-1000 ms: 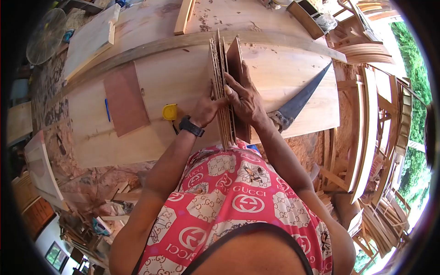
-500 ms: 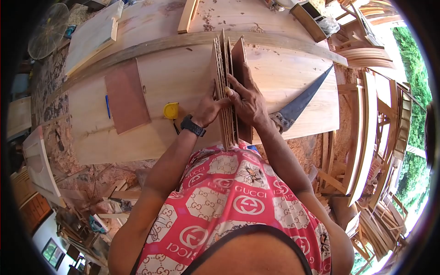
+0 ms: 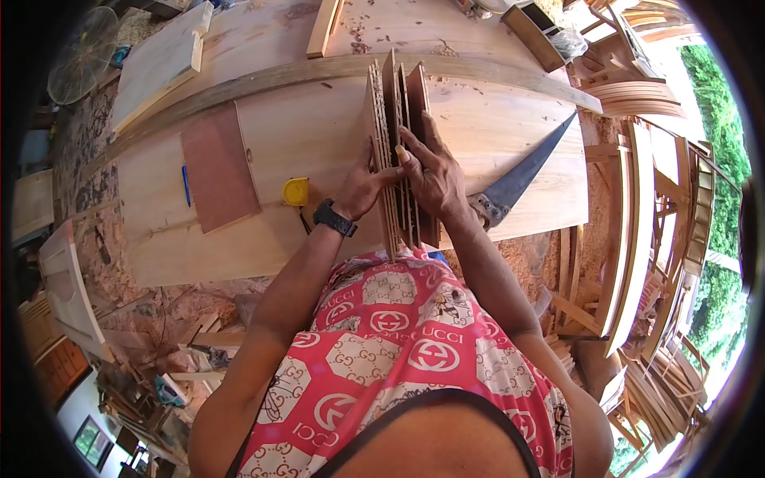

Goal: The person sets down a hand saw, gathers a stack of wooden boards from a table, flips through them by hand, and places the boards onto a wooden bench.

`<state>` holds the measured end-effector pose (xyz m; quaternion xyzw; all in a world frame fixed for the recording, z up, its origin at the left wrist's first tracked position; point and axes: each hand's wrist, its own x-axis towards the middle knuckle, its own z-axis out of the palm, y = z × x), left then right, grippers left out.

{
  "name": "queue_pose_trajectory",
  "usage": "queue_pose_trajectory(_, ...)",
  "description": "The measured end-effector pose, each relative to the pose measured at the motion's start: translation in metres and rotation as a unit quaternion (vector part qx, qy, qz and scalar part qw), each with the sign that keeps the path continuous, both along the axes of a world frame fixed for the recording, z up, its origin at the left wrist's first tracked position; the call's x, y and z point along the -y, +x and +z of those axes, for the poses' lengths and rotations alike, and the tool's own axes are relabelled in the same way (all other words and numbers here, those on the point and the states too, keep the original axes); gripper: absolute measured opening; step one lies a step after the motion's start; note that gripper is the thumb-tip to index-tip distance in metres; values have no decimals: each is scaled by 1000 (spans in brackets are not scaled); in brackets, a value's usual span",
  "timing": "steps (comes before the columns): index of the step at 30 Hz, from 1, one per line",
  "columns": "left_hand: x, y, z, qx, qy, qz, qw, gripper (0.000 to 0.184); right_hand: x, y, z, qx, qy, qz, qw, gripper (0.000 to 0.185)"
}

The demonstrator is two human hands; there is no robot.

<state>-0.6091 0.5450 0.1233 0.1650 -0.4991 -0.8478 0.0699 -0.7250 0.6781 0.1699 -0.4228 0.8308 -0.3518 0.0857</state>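
Several thin plywood pieces stand on edge between my hands, their long edges pointing away from my body. My left hand presses the left face of the bundle, its thumb over the top edges. On the other side, my right hand grips the rightmost pieces, fingers stretched along them and thumb at the edge. Narrow gaps show between some boards at the far end. Beside my right wrist lies a handsaw with a dark blade. To the left of my watch sits a yellow tape measure.
The bundle stands over a pale wooden board serving as a work surface. A reddish thin panel and a blue pen lie at left. A long wooden strip crosses behind. Stacked timber stands at right.
The boards have fanned slightly apart at the far end, with a wider gap between the left and middle pieces. Both hands stay in nearly the same place.
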Motion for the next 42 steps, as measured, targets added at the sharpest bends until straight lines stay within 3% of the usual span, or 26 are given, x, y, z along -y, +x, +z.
queue_pose_trajectory(5,0,1,0,-7,9,14,1000,64,-1,-5,-13,-31,-51,-24,998,42)
queue_pose_trajectory(9,1,0,1,11,-32,28,999,77,-2,-5,-8,-50,-53,-51,996,37)
queue_pose_trajectory(14,0,-1,1,13,-11,10,1000,82,7,1,6,-35,27,-118,992,48)
queue_pose_trajectory(22,-1,-1,-14,12,-31,7,999,93,17,12,11,-21,28,-139,990,58)
queue_pose_trajectory(42,0,4,-13,26,-44,-4,999,96,14,7,2,18,-5,-156,988,51)
